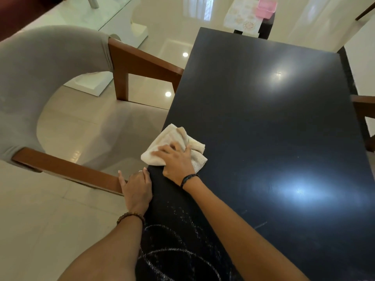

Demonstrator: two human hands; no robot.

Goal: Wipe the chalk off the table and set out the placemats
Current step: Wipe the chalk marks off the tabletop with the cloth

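A dark glossy table (274,122) fills the middle and right of the head view. White chalk scribbles (176,252) cover its near left corner, between my forearms. My right hand (176,161) presses flat on a crumpled cream cloth (172,140) at the table's left edge, just beyond the chalk. My left hand (136,189) rests on the table's left edge, fingers over the side, holding nothing. Patterned placemats (241,17) lie on a dark stand past the table's far end, with a pink basket (265,8) on top of them.
A grey upholstered chair with wooden arms (67,171) stands close against the table's left side. Another wooden chair arm (363,106) pokes in at the right edge. A glass table (97,15) stands far left on the shiny tiled floor.
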